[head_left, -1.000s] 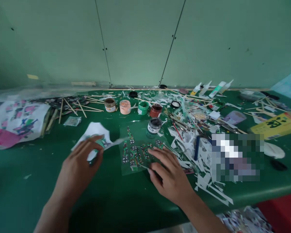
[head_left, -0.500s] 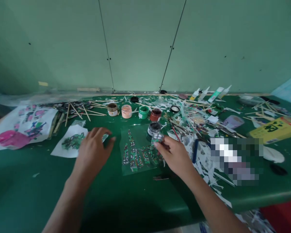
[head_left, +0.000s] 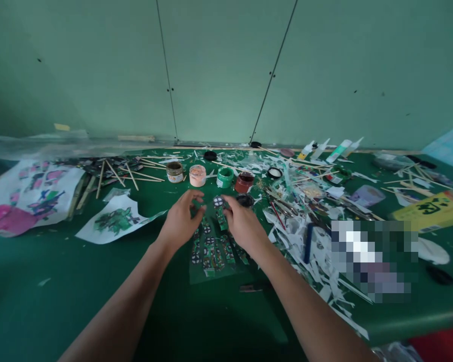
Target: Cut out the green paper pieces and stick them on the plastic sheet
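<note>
My right hand (head_left: 246,227) is closed on a small painted strip (head_left: 219,211), green and dark with white round patches, held up over a clear plastic sheet (head_left: 202,277). Several similar painted strips (head_left: 210,251) lie on that sheet, partly hidden by the hands. To their left, my left hand (head_left: 181,221) hovers with its fingers curled and the thumb apart; nothing shows between them. Just behind my right hand stands an open jar of black paint (head_left: 245,200), mostly covered. A white sheet with a green painted patch (head_left: 113,218) lies left of my left hand.
Open jars of brown paint (head_left: 174,172), peach paint (head_left: 197,176), green paint (head_left: 225,177) and red paint (head_left: 243,181) stand behind the hands. White scraps (head_left: 317,251) and scissors (head_left: 285,201) crowd the right. Wooden sticks (head_left: 115,173) lie left. A yellow packet (head_left: 430,208) lies far right.
My right hand has carried the painted strip leftward, away from the black jar. My left hand has moved right, towards it. A corner of the white sheet now shows stretched towards my left hand.
</note>
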`<state>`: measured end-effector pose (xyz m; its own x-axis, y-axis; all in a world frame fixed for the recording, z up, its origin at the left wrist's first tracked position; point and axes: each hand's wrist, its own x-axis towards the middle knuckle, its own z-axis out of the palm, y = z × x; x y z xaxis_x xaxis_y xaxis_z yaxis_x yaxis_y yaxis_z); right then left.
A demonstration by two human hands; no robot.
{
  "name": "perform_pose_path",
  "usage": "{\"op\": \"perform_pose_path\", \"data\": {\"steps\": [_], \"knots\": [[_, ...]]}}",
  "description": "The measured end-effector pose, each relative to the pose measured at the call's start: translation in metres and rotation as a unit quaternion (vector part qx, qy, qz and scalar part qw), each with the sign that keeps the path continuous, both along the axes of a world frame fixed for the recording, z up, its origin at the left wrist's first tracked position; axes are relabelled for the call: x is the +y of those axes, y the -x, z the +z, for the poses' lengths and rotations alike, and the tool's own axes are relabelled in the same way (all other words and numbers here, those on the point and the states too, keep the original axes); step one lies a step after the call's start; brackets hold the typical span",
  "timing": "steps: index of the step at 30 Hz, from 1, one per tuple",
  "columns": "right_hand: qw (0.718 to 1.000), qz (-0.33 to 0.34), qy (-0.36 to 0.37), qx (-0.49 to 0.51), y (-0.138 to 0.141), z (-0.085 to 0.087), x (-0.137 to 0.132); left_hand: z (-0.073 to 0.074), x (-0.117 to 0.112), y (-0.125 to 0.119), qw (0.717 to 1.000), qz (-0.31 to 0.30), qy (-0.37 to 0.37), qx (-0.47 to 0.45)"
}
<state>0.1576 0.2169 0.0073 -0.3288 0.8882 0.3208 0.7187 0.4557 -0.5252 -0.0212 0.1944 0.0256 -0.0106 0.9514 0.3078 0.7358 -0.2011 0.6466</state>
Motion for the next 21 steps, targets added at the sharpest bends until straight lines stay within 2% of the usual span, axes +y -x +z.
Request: {"op": "perform_pose_path", "data": {"steps": [3,8,14,21], "knots": [[1.000,0.021,0.016,0.001,0.001,-0.006,-0.002,-0.004,0.007,-0.007,0.999,0.000,0.005,-0.044],[0.997,0.062,0.044,0.033,-0.005,0.002,-0.007,-0.006,0.022,-0.014,0.996,0.000,0.024,-0.090],[0.997,0.015,0.067,0.037,-0.006,0.007,-0.010,-0.004,0.038,-0.014,0.994,-0.008,0.041,-0.100],[0.990,-0.015,0.125,-0.066,-0.001,0.009,-0.012,-0.007,0.042,-0.017,0.996,0.022,0.074,-0.048]]}}
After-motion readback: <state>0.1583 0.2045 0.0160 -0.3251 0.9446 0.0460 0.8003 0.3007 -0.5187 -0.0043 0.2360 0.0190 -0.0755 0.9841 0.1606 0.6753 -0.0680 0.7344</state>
